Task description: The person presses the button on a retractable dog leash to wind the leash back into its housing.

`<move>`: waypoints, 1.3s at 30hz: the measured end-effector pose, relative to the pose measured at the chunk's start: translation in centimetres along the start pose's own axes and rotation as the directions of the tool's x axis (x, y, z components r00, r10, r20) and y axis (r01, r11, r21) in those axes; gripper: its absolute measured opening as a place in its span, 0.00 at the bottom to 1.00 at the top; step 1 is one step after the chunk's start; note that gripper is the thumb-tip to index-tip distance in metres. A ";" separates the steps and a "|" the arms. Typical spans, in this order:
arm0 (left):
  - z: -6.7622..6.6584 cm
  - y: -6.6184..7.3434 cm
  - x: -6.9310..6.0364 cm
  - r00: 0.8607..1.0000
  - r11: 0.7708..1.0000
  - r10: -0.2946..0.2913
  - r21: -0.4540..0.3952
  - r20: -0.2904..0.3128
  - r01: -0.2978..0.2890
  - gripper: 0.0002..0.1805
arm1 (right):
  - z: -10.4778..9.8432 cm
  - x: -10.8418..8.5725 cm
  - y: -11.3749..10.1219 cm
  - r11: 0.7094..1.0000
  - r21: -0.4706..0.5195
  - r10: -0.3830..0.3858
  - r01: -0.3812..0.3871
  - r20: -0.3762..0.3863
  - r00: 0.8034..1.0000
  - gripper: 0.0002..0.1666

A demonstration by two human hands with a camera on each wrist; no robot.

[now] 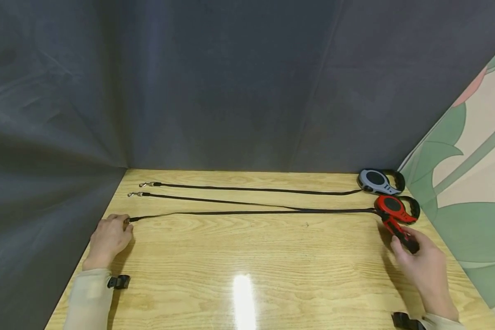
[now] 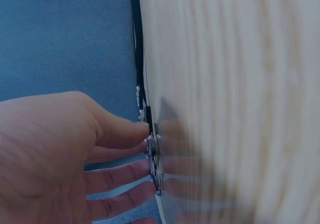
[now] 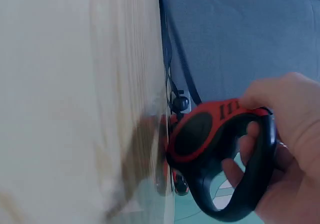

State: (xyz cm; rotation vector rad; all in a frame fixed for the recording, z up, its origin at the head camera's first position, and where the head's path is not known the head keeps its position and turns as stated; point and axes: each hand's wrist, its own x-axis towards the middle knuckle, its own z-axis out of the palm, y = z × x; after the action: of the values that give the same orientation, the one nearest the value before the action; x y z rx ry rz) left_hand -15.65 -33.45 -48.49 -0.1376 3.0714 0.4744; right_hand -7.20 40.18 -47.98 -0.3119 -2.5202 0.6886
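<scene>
My right hand [image 1: 426, 261] grips the black loop handle of a red retractable dog leash [image 1: 392, 227], tilted at the table's right side. In the right wrist view, the fingers curl through the handle of this leash [image 3: 227, 109]. Its black strap [image 1: 239, 212] runs left across the table to my left hand [image 1: 110, 236]. There the thumb and fingers pinch the metal clip [image 2: 154, 164] at the left table edge. Just behind the held leash lies a second red retractable leash [image 1: 401, 211], its strap stretched left to a metal clip [image 1: 135, 194].
A grey-blue retractable leash [image 1: 373, 180] lies at the back right, its strap [image 1: 247, 189] drawn left to another clip [image 1: 146, 184]. Dark cloth [image 1: 231, 91] hangs behind and left of the wooden table [image 1: 272, 256]. Floral fabric [image 1: 478, 220] borders the right.
</scene>
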 end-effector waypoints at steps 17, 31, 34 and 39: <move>-0.5 -0.4 -0.1 0.999 1.000 0.008 0.002 -0.041 -0.008 0.16 | -0.5 -0.3 -0.3 0.958 0.058 0.281 -0.283 0.036 0.959 0.28; -0.7 -1.0 -0.3 0.993 0.994 -0.108 -0.011 0.037 0.108 0.17 | -1.6 0.3 0.6 0.933 -0.085 0.355 -0.349 0.062 0.933 0.36; -0.8 -1.1 -0.3 0.992 0.992 -0.123 -0.009 0.043 0.123 0.16 | -1.6 0.4 0.7 0.929 -0.100 0.363 -0.355 0.077 0.929 0.37; -1.1 -1.3 -0.2 0.991 0.993 -0.115 -0.010 0.064 0.115 0.17 | -1.4 0.3 0.9 0.930 -0.100 0.362 -0.353 0.095 0.927 0.37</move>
State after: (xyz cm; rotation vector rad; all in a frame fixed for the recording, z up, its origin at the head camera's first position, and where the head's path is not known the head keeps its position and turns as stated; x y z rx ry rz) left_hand -15.31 -34.95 -47.86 -0.2925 2.9781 0.4842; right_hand -6.68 41.65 -47.29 -0.7994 -2.6291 0.7578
